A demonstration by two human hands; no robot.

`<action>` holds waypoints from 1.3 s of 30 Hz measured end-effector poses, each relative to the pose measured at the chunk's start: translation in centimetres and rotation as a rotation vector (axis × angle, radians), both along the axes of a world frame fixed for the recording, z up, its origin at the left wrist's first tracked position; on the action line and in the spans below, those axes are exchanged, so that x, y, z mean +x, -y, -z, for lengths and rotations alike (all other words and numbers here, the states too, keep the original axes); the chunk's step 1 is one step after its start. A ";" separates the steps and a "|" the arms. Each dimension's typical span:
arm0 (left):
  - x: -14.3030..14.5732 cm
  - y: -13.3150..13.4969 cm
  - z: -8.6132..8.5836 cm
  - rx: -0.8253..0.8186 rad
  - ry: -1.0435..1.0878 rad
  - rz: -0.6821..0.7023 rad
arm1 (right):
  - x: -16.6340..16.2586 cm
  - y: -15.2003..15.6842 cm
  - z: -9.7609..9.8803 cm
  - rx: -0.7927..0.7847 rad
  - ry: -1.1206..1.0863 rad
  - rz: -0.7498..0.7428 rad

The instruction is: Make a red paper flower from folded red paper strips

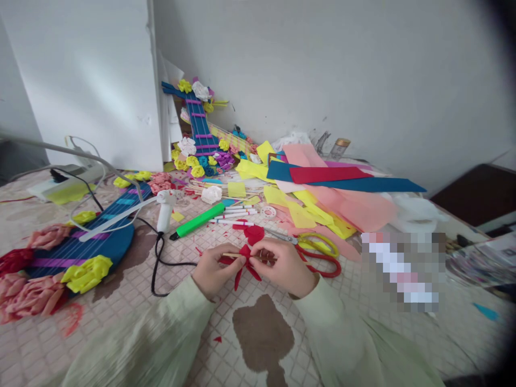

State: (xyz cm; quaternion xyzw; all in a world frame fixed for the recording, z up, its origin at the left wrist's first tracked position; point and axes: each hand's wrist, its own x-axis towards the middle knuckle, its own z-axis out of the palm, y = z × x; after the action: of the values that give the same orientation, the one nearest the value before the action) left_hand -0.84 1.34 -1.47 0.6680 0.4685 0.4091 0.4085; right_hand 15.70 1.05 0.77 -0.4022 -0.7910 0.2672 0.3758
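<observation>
My left hand (215, 269) and my right hand (285, 264) are close together above the table, fingertips nearly meeting. Both pinch a small piece of red crepe paper (245, 250), whose narrow red ends (253, 273) hang below the fingers. A thin wooden stick (229, 255) runs crosswise at the left thumb and seems to continue behind the right fingers, where the grip hides it. Just beyond the hands lies a red paper piece (253, 233). Scissors (322, 243) with yellow and red handles rest beside my right hand.
A white glue gun (164, 214) with a black cord and a green tool (201, 220) lie left. Flower-decorated blue paper guitars (121, 236) stand left and at the back. Crepe paper strips (355, 184) are piled back right; a power strip (64, 184) sits far left.
</observation>
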 end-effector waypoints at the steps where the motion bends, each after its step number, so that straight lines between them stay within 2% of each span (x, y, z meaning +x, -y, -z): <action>1: 0.0 0.0 0.0 -0.003 0.003 -0.001 | 0.1 0.0 0.0 -0.010 -0.001 -0.007; 7: 0.1 0.1 -0.6 0.008 0.006 -0.012 | 0.2 -0.1 0.0 -0.092 -0.021 0.019; 13: 0.1 0.1 -0.9 0.017 0.000 0.036 | 0.1 -0.1 -0.2 -0.046 -0.026 -0.003; 26: -0.1 0.2 -0.4 -0.013 -0.001 0.087 | 0.4 -0.2 -0.2 -0.001 0.025 -0.066; 39: -0.1 0.2 0.0 -0.008 -0.019 0.063 | 0.3 -0.3 0.1 0.041 0.015 -0.073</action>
State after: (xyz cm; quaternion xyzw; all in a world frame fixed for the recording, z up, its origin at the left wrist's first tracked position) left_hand -0.99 1.14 -1.44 0.6845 0.4527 0.3879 0.4195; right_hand 16.04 1.36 0.68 -0.3673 -0.8131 0.2614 0.3682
